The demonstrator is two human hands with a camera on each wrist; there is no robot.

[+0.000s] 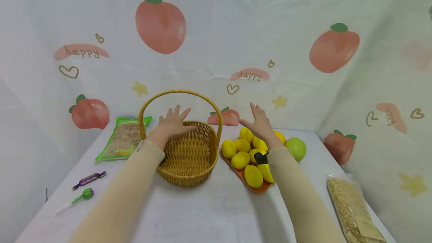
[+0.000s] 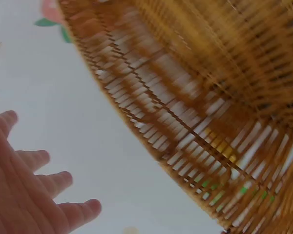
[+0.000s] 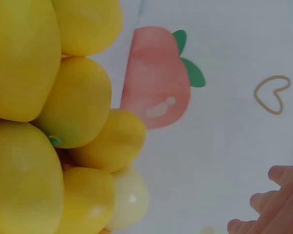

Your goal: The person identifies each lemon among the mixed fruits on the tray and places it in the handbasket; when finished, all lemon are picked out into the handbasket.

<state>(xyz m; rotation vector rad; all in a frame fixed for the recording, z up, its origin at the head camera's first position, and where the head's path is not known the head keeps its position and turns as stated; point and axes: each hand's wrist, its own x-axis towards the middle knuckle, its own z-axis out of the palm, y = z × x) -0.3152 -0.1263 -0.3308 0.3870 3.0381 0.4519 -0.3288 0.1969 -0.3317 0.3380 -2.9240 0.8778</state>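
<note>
My left hand (image 1: 173, 123) is held up with its fingers spread, overlapping the wicker basket (image 1: 189, 177) and framed by its tall arched handle in the head view. In the left wrist view its fingertips (image 2: 93, 206) are apart from the woven wall (image 2: 151, 107). To the right, my right hand (image 1: 259, 123) is raised with fingers spread behind the lemons (image 1: 240, 160), which are piled on an orange-brown tray (image 1: 249, 185). In the right wrist view its fingers (image 3: 282, 173) stand apart from the lemons (image 3: 22, 180). Neither hand holds anything.
A green-edged bag (image 1: 125, 140) lies left of the basket. Nearer on that side are a purple wrapped candy (image 1: 89, 179) and a green lollipop (image 1: 87, 194). A green round fruit (image 1: 296, 149) sits beside the tray. A bag of grain (image 1: 351, 205) lies at the right edge.
</note>
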